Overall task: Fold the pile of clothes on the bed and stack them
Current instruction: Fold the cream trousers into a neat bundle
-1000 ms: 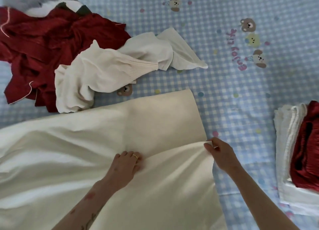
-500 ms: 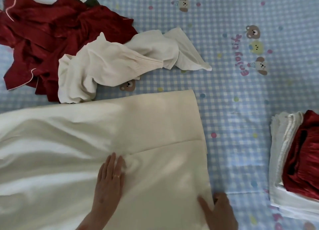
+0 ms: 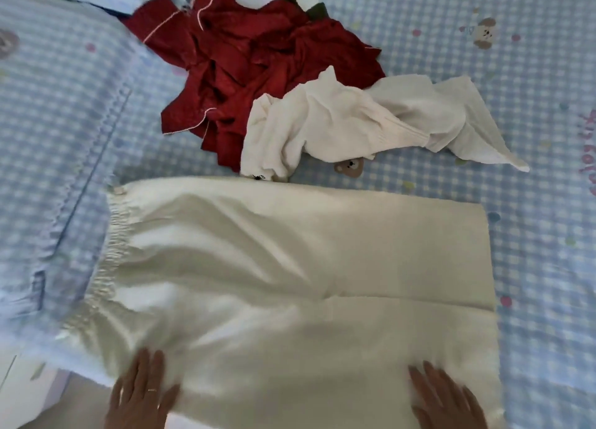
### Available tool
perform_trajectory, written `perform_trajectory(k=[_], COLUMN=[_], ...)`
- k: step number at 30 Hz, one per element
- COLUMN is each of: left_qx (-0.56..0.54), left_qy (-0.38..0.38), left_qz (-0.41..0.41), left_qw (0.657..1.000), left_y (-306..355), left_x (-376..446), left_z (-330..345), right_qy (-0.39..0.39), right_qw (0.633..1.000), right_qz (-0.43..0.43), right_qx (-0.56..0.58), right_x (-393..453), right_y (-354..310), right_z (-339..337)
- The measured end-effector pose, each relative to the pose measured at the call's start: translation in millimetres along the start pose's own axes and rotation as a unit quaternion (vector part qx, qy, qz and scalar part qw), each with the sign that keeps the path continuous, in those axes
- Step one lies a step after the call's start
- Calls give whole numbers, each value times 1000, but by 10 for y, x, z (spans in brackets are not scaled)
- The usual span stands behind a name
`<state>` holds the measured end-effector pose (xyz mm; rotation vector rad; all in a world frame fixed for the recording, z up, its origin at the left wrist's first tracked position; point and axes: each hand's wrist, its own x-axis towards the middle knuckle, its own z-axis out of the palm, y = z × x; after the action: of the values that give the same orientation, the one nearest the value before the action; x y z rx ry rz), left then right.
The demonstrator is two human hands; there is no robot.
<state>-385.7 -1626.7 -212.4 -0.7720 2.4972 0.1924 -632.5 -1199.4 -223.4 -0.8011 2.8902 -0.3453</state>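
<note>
- Head view, lower half of the frame: cream satin trousers with a gathered elastic waistband (image 3: 290, 293) lie spread flat on the blue-and-white checked bed sheet with bear prints (image 3: 532, 203), waistband toward the left, leg hems toward the right. One leg lies beside the other, with a straight seam line between them at centre right.
- Left hand (image 3: 142, 393), at the bottom left, lies flat with fingers straight and spread on the near edge of the trousers; a ring shows on one finger. It grips nothing.
- Right hand (image 3: 445, 399), at the bottom right, is likewise flat and fingers extended on the cloth, holding nothing. Both hands are blurred, so fine finger detail is unclear.
- My reading: the palms press the slippery fabric to smooth it and keep it from sliding, so the next fold comes out even.
- Upper centre: crumpled dark red satin garment with pale piping (image 3: 251, 74) forms the unfolded pile. Resting against its right side is a rumpled white knitted sweater with ribbed cuffs (image 3: 354, 125), which reaches just to the far edge of the trousers.
- Top edge: a bit of white and dark green cloth (image 3: 300, 1) lies behind the red garment; what it is cannot be told.
- No basket or box is visible; no finished stack shows either.
</note>
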Motion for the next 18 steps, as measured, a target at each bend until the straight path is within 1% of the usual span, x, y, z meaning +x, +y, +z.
perform_trajectory(k=[1,2,3,4,5,6,7,8,9,10,12,13,14,15,16,18], left_qx=[33,81,125,125,53,1,-21,-12,6,20,52,63,85,110,124,105], left_qy=[-1,18,23,31,62,81,110,152,182,184,166,130,79,48,49,85], left_qz=[10,3,-28,-93,-134,-131,-99,-52,-8,21,47,51,52,60,67,81], left_qw=[999,997,991,987,988,988,989,987,983,982,984,988,992,991,989,988], left_y=[-266,-474,-635,-690,-671,-629,-567,-518,-539,-577,-625,-666,-698,-737,-772,-787], left_x=[-84,-120,17,246,546,906,1282,1645,2019,2384,2973,3205,3365,3477,3539,3567], left_z=[-23,-25,-88,-233,-356,-530,-722,-902,-1042,-1210,-1441,-1503,-1554,-1595,-1649,-1800], right_qy=[-8,-13,-33,-44,-42,-67,-75,-84,-106,-125,-192,-219,-228,-216,-193,-138], right_qw=[1000,999,995,989,985,982,983,986,988,987,972,966,964,968,973,984], right_qz=[7,43,96,142,162,172,163,133,81,49,27,25,32,36,42,40], right_qx=[1,-3,-9,-13,-32,-42,-48,-63,-71,-91,-130,-133,-134,-125,-121,-108], right_x=[122,261,521,840,1181,1510,1801,2136,2429,2684,3034,3137,3202,3249,3277,3295], right_y=[40,80,132,100,67,13,-22,-41,-57,-94,-118,-93,-103,-92,-97,-51], right_z=[25,26,21,-15,-22,-29,-12,17,62,83,156,221,218,207,150,30])
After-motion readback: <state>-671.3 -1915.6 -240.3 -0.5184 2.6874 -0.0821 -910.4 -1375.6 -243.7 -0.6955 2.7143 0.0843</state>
